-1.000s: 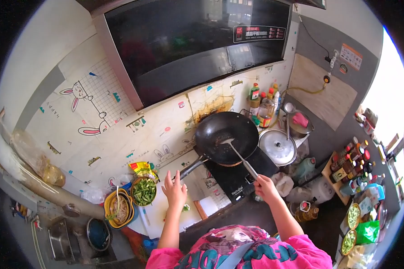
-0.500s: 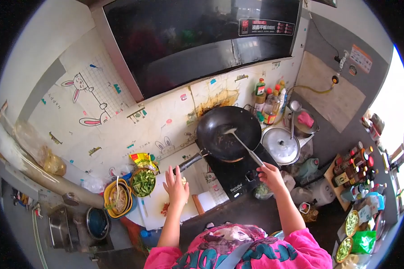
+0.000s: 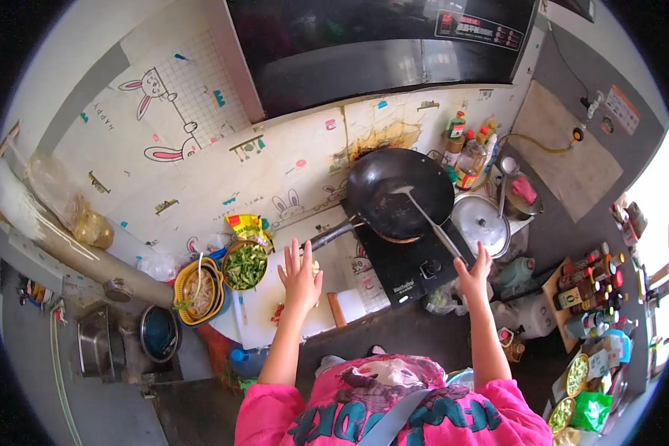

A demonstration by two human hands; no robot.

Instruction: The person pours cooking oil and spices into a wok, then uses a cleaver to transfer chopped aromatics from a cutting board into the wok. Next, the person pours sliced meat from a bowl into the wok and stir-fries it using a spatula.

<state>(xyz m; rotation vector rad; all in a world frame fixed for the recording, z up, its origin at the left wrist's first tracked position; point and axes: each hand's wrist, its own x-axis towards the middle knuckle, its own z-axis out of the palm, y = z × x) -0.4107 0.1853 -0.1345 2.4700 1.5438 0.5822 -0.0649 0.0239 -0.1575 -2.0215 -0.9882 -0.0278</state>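
My left hand [image 3: 300, 284] is open, fingers spread, above the white cutting board [image 3: 256, 327]. Chopped red pieces [image 3: 277, 314] lie on the board to its left, and small pale pieces [image 3: 317, 267] show beside its fingers. Opened out, my right hand [image 3: 474, 276] is by the handle end of a metal spatula [image 3: 435, 227]; whether it still touches the handle is hard to see. The spatula's head rests inside a black wok [image 3: 379, 175] on the stove [image 3: 405, 271]. The wok's long handle [image 3: 331, 236] points toward my left hand.
Left of the board stand a bowl of chopped greens [image 3: 245, 266] and a yellow basket [image 3: 180, 286] with pale food. A lidded pot [image 3: 481, 223] and sauce bottles [image 3: 472, 160] are right of the wok. Several more bottles [image 3: 591, 279] stand at far right.
My right hand has opened from its grip on the spatula handle; the spatula still leans in the wok. My left hand stays spread over the board. The camera view has shifted.
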